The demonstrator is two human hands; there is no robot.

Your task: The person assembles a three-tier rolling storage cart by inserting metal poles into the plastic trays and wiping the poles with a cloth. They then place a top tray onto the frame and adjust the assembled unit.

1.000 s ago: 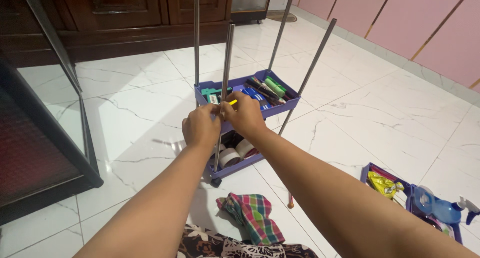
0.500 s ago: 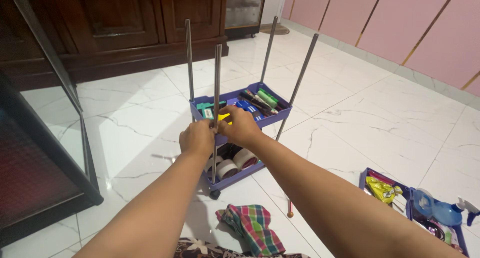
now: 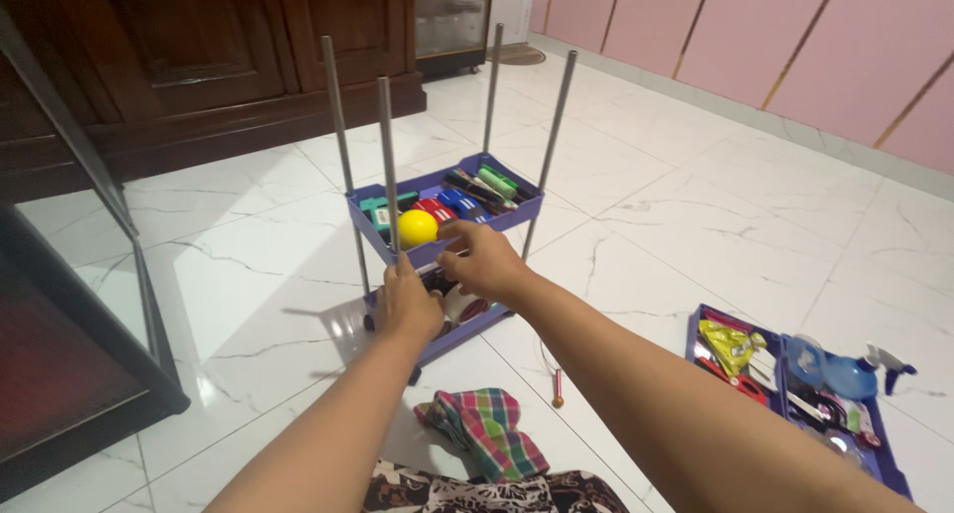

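- Left of the blue tiered cart [image 3: 442, 220]: dark wooden cabinet [image 3: 199, 66] behind, black framed glass panel [image 3: 70, 304] nearer the camera, white marble floor [image 3: 248, 264] under everything.
- Left hand [image 3: 409, 304] at the cart's front-left metal pole [image 3: 387, 165], low on it where the pole meets the upper tray; grip curled about the pole's foot, fingers pressed together around it as far as can be judged, back of the hand hiding the contact.
- Left forearm stretched straight forward from the lower edge, wrist level, no bend.
- Yellow ball [image 3: 417, 228] in the upper tray just right of that pole, among markers and small boxes.
- Right hand [image 3: 484, 259] at the upper tray's front rim, just right of the ball; fingers half spread and bent down over the rim, holding nothing loose.
- Best done with the pole held steady and upright while the tray is levelled, pressure even on both sides, contents kept from rolling.
- Right of the cart: checked cloth [image 3: 482, 428] on the floor below, second blue tray [image 3: 795, 394] with a spray bottle [image 3: 855, 372], well apart.
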